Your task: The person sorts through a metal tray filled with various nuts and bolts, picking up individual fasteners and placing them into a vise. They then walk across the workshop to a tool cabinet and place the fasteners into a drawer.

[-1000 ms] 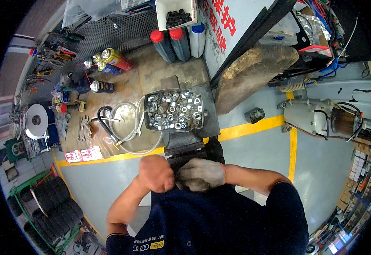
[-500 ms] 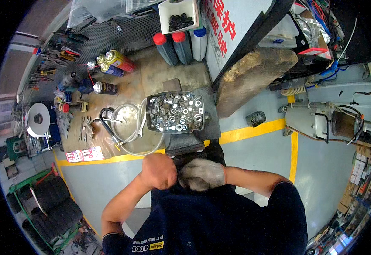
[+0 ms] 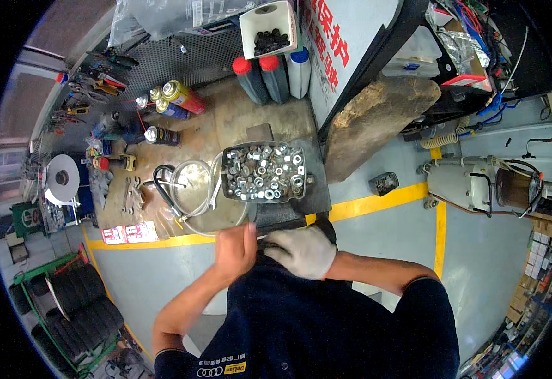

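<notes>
My bare left hand (image 3: 235,254) is closed in front of the bench's near edge, its fingers bunched together. Close to its right is my right hand (image 3: 305,251) in a pale grey work glove, fingers curled toward the left one. Whatever lies between the fingers is too hidden to name. Just beyond both hands, a rectangular tray (image 3: 225,194) full of loose metal nuts stands on the bench. A clear hose (image 3: 184,218) lies coiled to the tray's left, with a wrench (image 3: 215,192) beside the tray.
Spray cans (image 3: 184,98) and a cordless power tool (image 3: 121,162) stand on the left of the workbench (image 3: 216,114). Bottles with red and blue caps (image 3: 272,79) line the back, beneath a white box (image 3: 244,31) of black parts. A worn board (image 3: 377,120) leans at right.
My left hand has turned, with fingers now pointing upward. The gloved right hand has shifted slightly right and opened its curl a little. The view has tilted slightly.
</notes>
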### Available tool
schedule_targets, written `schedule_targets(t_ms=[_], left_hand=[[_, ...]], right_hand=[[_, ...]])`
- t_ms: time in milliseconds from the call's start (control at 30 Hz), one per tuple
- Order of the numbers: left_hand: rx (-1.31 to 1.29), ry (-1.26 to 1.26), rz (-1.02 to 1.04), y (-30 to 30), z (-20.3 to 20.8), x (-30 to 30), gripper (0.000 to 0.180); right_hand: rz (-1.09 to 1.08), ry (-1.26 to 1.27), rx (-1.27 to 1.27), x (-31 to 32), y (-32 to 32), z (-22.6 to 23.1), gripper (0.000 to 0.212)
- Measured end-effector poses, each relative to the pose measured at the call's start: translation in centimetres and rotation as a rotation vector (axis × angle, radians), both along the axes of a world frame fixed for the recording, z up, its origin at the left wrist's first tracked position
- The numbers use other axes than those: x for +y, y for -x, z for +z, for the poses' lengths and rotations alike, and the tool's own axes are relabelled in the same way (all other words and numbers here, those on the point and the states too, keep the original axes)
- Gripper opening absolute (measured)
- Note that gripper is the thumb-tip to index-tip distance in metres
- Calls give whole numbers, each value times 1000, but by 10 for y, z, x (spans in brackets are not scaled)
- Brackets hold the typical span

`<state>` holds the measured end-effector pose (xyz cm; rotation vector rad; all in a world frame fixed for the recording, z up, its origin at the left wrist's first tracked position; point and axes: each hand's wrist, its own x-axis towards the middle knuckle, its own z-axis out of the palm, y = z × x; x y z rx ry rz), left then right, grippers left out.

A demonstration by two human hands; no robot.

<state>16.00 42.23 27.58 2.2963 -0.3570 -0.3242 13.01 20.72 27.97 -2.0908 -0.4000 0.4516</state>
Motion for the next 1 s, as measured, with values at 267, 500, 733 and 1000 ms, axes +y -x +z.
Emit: schedule_targets(t_ms=[267, 500, 733, 1000], left_hand=[[-584, 161, -615, -11, 5, 14, 15], [314, 8, 160, 1, -24, -1, 34], [-558, 89, -516, -18, -3, 15, 28], [-310, 47, -260, -12, -21, 0, 29]], right_hand=[[163, -598, -68, 5, 8, -32, 20], [114, 170, -350, 5, 1, -18, 29], [268, -292, 316, -8, 8, -35, 29], [-140, -232, -426, 0, 1, -40, 20]])
